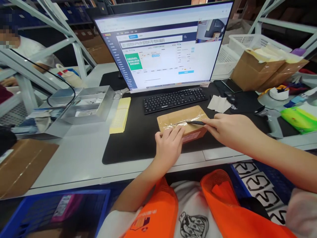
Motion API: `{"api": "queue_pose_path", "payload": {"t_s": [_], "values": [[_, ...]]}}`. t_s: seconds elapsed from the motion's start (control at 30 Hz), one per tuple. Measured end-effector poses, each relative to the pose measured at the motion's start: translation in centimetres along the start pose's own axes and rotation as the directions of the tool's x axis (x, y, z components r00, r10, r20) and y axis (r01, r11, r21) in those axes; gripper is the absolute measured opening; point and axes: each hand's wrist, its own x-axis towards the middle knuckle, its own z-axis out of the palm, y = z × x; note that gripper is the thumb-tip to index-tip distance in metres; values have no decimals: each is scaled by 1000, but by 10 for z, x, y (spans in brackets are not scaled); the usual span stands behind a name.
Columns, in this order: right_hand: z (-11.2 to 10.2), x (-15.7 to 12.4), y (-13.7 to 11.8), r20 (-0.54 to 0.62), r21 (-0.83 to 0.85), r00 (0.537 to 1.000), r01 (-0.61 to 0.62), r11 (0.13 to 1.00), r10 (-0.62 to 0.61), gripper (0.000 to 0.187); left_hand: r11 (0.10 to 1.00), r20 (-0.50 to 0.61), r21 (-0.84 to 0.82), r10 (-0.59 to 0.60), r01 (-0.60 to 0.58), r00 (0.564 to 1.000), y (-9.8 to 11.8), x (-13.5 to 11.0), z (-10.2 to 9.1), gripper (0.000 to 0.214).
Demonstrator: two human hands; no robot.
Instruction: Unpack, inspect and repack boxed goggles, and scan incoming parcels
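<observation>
A small brown cardboard box (pixel 179 115) with shiny clear tape across its top lies on the black desk mat (pixel 133 145). My left hand (pixel 169 145) holds the box at its near left edge, fingers bent over the top. Pinched in my right hand (pixel 229 130) is a slim black box cutter (pixel 195 122). Its tip lies against the taped seam, close to my left fingertips. A label shows in part on the box's near side; my left hand hides the rest of that side.
Behind the box are a keyboard (pixel 174 99) and a lit monitor (pixel 160 62). To the left lie a yellow paper pad (pixel 120 115) and a grey divided tray (pixel 104 105). White paper slips (pixel 219 104) and a mouse (pixel 229 97) are at right. Another person (pixel 32 49) sits far left.
</observation>
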Motion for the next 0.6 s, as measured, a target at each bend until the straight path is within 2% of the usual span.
{"api": "queue_pose_path", "payload": {"t_s": [0.1,0.2,0.27,0.33,0.4,0.47,0.53,0.6], "values": [[-2,-4,12,4,-36,999,-44,998,44,42,1000,-1,-9,-8,8,1000,0,0,1,31],[0,-19,46,-3,-84,988,-154,985,154,41,1000,4,-16,-6,6,1000,1,-2,0,31],[9,-31,79,-5,-129,958,-286,949,288,39,1000,3,-26,0,0,1000,0,-2,-3,32],[26,-40,113,41,-132,898,-429,894,437,38,998,31,-60,20,-18,999,-3,5,-9,30],[51,-42,137,128,-51,854,-502,863,504,40,993,116,-112,54,-41,992,-13,22,-15,25],[81,-38,146,148,94,859,-505,858,490,44,988,231,-140,91,-60,969,-27,52,-18,22],[109,-28,137,135,216,871,-492,843,473,46,992,338,-99,106,-77,935,-43,87,-17,35],[127,-18,118,117,322,881,-470,822,458,47,993,504,-92,113,-77,857,-53,121,-13,50]]}}
